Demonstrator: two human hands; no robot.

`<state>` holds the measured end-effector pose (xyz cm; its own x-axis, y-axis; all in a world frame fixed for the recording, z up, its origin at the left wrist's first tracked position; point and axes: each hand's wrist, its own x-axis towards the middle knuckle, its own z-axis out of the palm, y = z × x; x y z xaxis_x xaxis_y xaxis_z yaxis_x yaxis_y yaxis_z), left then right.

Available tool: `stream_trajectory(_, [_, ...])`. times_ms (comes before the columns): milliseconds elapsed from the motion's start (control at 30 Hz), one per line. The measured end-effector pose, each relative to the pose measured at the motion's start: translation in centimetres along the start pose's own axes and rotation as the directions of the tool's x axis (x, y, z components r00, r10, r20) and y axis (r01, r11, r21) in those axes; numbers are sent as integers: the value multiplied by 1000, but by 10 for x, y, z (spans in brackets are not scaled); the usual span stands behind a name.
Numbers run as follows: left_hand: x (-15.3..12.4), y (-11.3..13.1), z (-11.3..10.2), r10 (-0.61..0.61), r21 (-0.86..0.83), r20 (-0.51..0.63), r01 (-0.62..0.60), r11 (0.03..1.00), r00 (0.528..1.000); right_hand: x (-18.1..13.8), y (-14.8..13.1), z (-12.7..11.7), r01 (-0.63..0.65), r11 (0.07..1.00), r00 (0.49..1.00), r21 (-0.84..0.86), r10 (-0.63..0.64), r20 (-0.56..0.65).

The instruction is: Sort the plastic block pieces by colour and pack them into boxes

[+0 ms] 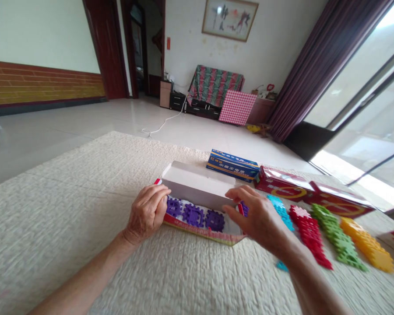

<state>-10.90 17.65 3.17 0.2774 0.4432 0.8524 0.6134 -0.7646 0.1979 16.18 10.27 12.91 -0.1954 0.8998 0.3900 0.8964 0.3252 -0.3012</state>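
Observation:
An open cardboard box point(197, 227) with a red and yellowish front stands on the textured cover, its white lid point(198, 177) raised at the back. Inside lie several purple interlocking puzzle pieces point(193, 214) on white lining. My left hand point(149, 208) is closed around the box's left end, by a small red-edged flap. At the right end, my right hand point(249, 210) pinches the side flap between thumb and fingers. More purple pieces point(245, 209) show partly behind that hand.
Rows of blue point(280, 210), red point(310, 234), green point(338, 236) and yellow pieces point(367, 245) lie to the right. Behind them stand a blue box point(232, 165) and two dark red boxes point(282, 183). A white cord point(167, 120) crosses the floor beyond.

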Motion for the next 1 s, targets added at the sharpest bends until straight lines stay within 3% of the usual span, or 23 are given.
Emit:
stream_trajectory(133, [1,0,-1,19,0,-5,-19,1000,1000,-32,50,-13,-160,983,986,-94,163,29])
stream_trajectory(300, [1,-3,0,36,5,-13,-36,999,999,-67,83,9,-267,927,946,-262,304,110])
stream_trajectory(467, [0,-2,0,27,11,-9,-27,1000,1000,-79,79,30,-218,940,961,-261,253,110])
stream_trajectory(733, [0,-1,0,-14,-2,3,14,1000,1000,-82,77,38,-201,943,974,-266,221,47])
stream_trajectory(900, [-1,1,1,-27,-16,-11,27,1000,1000,-73,80,17,-236,930,971,-283,218,-95])
stream_trajectory(1000, [-3,4,2,-34,-40,-48,32,999,998,-45,56,-1,-150,969,984,-197,128,-121])
